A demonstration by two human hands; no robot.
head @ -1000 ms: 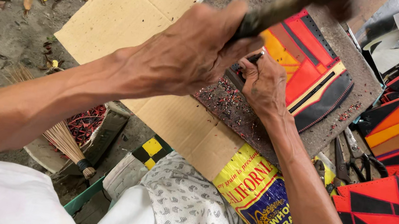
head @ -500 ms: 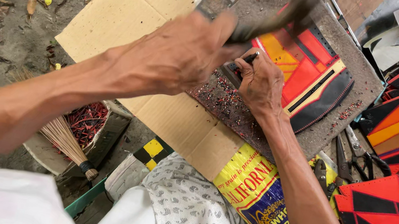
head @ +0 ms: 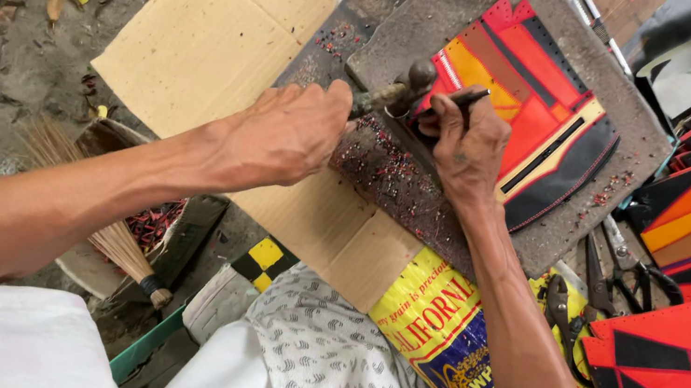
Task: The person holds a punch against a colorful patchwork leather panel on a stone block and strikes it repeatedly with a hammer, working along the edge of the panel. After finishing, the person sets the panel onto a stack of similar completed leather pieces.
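Hammer point(head: 402, 90) sits head-down on the top of a dark punch tool point(head: 462, 99), at the left edge of the patchwork leather panel point(head: 533, 95); left hand point(head: 285, 131) is wrapped in a full fist round the hammer handle, fingers curled tight, knuckles toward camera; right hand point(head: 468, 145) pinches the punch between thumb and fingers, narrow grip, heel of the hand resting on the work surface; panel is red, orange and yellow with black trim and rows of small holes along its border, lying flat on a grey pitted slab point(head: 453, 14); slab rests on a darker board point(head: 387, 173) speckled with tiny coloured punch-outs; under both, a flattened cardboard sheet point(head: 212, 38) on bare dirt; right of the slab, more red-and-black leather panels point(head: 682, 377) stacked and overlapping; pliers and other hand tools point(head: 605, 278) lie between slab and stack; yellow-and-blue printed sack point(head: 444, 335) under the right forearm; small hand broom point(head: 110, 238) lower left, beside a tray of red scraps point(head: 156, 222); patterned white cloth point(head: 316, 359) at bottom centre
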